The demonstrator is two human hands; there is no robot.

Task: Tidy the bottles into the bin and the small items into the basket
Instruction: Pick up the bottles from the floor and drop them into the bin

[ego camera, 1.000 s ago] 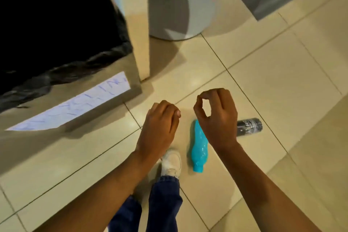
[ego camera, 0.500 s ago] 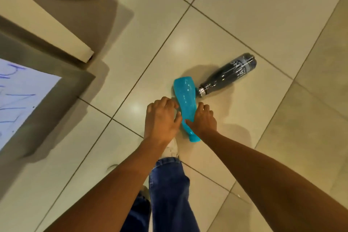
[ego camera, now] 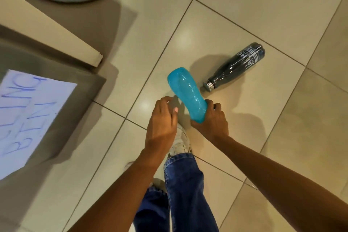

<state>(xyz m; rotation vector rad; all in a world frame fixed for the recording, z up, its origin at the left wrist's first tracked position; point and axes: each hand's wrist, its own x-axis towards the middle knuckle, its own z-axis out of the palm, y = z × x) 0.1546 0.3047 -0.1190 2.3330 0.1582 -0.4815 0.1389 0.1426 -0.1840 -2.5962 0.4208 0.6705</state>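
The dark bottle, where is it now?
The dark bottle lies on the floor tiles right of centre, its cap end close to the blue bottle, untouched by both hands.

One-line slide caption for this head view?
Right hand grips blue bottle; left hand beside it; dark bottle lies on floor.

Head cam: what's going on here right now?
A person is bent over the tiled floor, the right hand closed around the neck end of the blue bottle, base tilted away. The left hand hovers beside it, open. The dark metal bottle lies on the floor nearby, untouched.
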